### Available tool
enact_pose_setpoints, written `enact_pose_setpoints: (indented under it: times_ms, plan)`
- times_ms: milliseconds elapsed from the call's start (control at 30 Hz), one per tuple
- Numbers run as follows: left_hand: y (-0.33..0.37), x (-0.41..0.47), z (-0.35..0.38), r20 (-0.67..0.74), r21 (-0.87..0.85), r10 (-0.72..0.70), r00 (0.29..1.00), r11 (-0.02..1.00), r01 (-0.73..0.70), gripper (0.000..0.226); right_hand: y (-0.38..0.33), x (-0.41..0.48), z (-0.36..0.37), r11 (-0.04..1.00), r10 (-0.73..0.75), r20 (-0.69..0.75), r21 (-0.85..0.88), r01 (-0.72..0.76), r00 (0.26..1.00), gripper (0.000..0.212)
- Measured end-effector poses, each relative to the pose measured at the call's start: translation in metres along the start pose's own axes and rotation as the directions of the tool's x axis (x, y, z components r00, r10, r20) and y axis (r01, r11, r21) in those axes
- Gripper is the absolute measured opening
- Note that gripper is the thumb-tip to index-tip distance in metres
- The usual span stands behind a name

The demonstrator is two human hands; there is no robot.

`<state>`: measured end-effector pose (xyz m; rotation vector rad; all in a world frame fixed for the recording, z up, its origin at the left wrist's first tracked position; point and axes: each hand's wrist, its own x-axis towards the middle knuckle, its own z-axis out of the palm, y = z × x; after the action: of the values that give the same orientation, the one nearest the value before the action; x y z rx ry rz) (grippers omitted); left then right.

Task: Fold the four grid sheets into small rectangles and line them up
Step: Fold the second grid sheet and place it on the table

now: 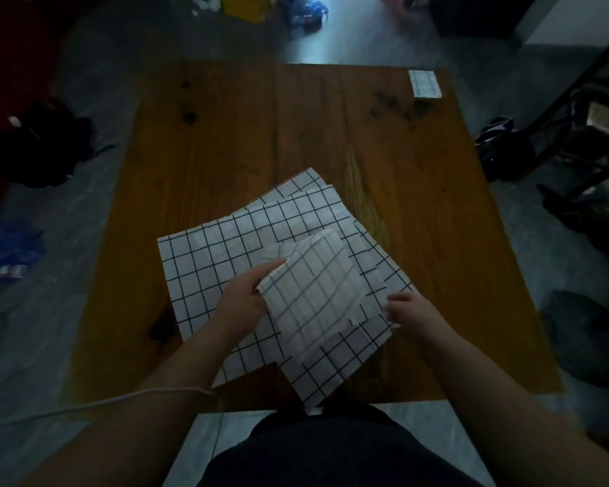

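A pile of white sheets with black grid lines [208, 265] lies spread on the wooden table [225, 135], near its front edge. On top of the pile a half-folded grid sheet [313, 293] is lifted and tilted. My left hand [243, 297] grips its left edge. My right hand [410, 312] pinches its right edge, fingers at the paper's rim. One small folded grid rectangle [424, 83] lies flat at the table's far right corner, well away from both hands.
A white cable [102, 404] runs across my left forearm. Dark bags and clutter [43, 145] sit on the floor to the left, a black metal frame and shoes [507, 149] to the right. The room is dim.
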<state>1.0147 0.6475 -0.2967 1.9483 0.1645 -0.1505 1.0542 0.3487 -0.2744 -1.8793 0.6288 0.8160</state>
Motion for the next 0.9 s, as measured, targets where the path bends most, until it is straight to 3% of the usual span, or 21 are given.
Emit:
enact_pose_setpoints:
  times_ms: [100, 233, 333, 433, 533, 667, 800, 900]
  plan:
    - [0.022, 0.005, -0.017, 0.070, -0.020, -0.047, 0.996, 0.999, 0.049, 0.044, -0.022, -0.013, 0.007, 0.942, -0.323, -0.129, -0.140, 0.305, 0.938, 0.033]
    - [0.057, 0.006, -0.031, 0.212, -0.054, -0.066, 0.975, 0.995, 0.079, 0.039, -0.065, -0.036, 0.021, 0.672, -0.699, -0.006, -0.350, 0.653, 0.715, 0.038]
    - [0.075, 0.004, -0.041, 0.290, -0.091, -0.066, 0.955, 0.991, 0.096, 0.039, -0.087, -0.042, 0.030, 0.374, -0.818, 0.203, -0.521, 0.767, 0.537, 0.045]
    - [0.089, -0.001, -0.050, 0.333, -0.124, -0.011, 0.943, 0.991, 0.055, 0.028, -0.097, -0.043, 0.036, 0.244, -0.798, 0.358, -0.542, 0.804, 0.484, 0.041]
    - [0.094, -0.005, -0.057, 0.348, -0.174, 0.007, 0.937, 0.983, 0.057, 0.025, -0.099, -0.047, 0.041, 0.241, -0.772, 0.404, -0.527, 0.815, 0.490, 0.027]
    - [0.097, -0.013, -0.067, 0.310, -0.233, -0.021, 0.950, 0.968, 0.097, 0.027, -0.097, -0.055, 0.043, 0.372, -0.743, 0.343, -0.503, 0.780, 0.575, 0.016]
    - [0.085, -0.011, -0.078, 0.273, -0.145, -0.153, 0.950, 0.969, 0.198, 0.033, -0.092, -0.061, 0.041, 0.496, -0.652, 0.323, -0.502, 0.709, 0.686, 0.012]
    - [0.069, -0.013, -0.081, 0.296, -0.099, -0.140, 0.945, 0.979, 0.176, 0.022, -0.089, -0.065, 0.041, 0.497, -0.632, 0.331, -0.522, 0.694, 0.701, 0.013]
